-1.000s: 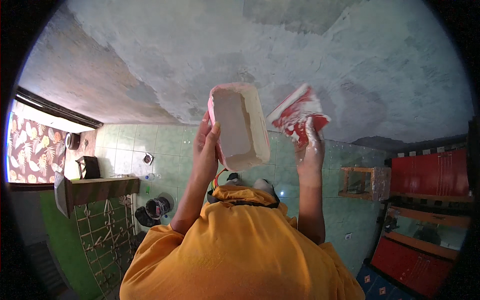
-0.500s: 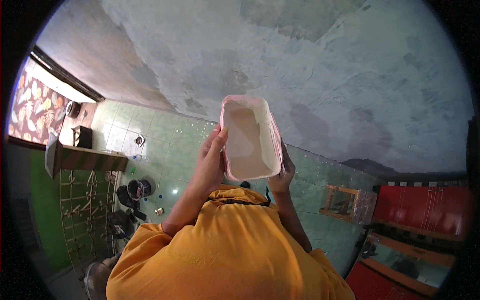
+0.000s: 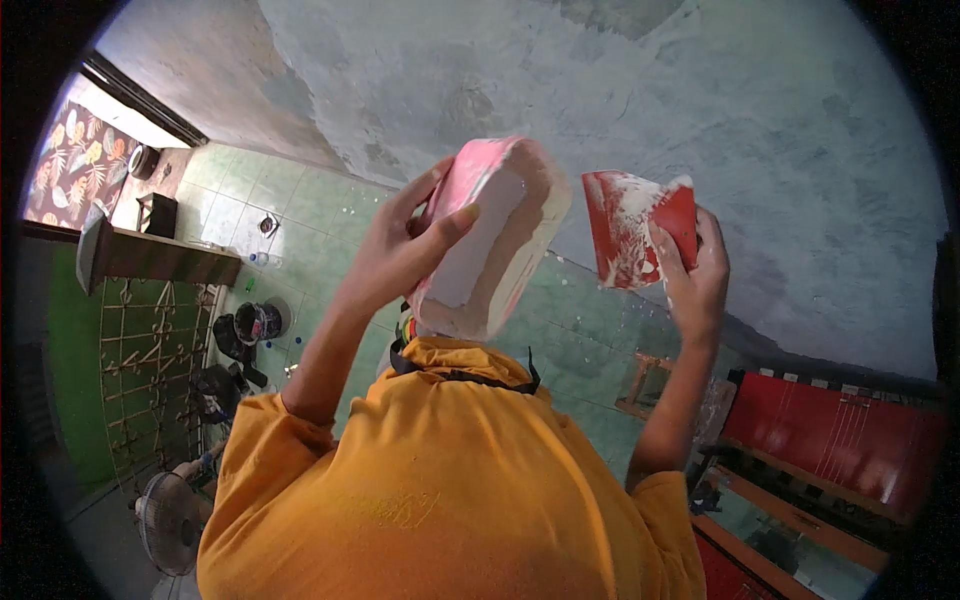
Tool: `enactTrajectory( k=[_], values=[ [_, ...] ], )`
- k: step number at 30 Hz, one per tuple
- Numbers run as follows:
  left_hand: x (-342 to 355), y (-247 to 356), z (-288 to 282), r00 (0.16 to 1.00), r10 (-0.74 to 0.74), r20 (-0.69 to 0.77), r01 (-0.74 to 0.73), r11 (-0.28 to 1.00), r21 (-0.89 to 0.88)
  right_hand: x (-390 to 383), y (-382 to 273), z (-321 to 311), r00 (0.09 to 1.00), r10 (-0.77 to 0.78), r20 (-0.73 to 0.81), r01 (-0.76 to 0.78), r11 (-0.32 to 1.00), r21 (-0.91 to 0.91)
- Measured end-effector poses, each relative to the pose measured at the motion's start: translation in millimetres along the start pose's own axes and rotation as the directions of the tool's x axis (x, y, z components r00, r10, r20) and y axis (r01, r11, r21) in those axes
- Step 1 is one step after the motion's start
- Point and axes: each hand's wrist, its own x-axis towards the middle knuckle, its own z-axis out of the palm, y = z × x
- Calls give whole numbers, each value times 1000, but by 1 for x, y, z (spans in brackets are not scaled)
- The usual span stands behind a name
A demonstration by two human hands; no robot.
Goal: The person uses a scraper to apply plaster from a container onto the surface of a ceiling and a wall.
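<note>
The ceiling [image 3: 640, 110] filled the upper view, grey and unevenly coated. Below the ceiling, a green tiled wall [image 3: 300, 210] ran down to a red cabinet [image 3: 850, 440] on the right and a fan [image 3: 165, 520] at lower left. The person wore an orange shirt [image 3: 450, 490], with both arms raised toward the ceiling.

The tub [image 3: 490, 235], pink with whitish paste on its walls, sat just below the ceiling, left of the scraper and apart from it. The left hand [image 3: 400, 250] was closed around the tub, thumb across its side and fingers behind, with the tub tilted and its mouth facing right.

The scraper [image 3: 635, 230], a red flat blade smeared with white paste, was gripped by the right hand [image 3: 695, 280] along its lower right edge, fingers curled firmly around it.

Judgement for the step in hand: keep the tub close under the scraper to catch drips, load the blade edge evenly, and hold the blade at a shallow angle to the ceiling for a thin, uniform coat.
</note>
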Motion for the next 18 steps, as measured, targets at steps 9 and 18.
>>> enactTrajectory(
  k=[9,18],
  values=[
    [21,17,2,989,116,88,-141,916,375,21,-22,-18,981,-82,173,116,974,-194],
    [35,25,0,980,-20,198,-85,858,506,16,-18,6,991,3,131,23,980,-199]
  ],
)
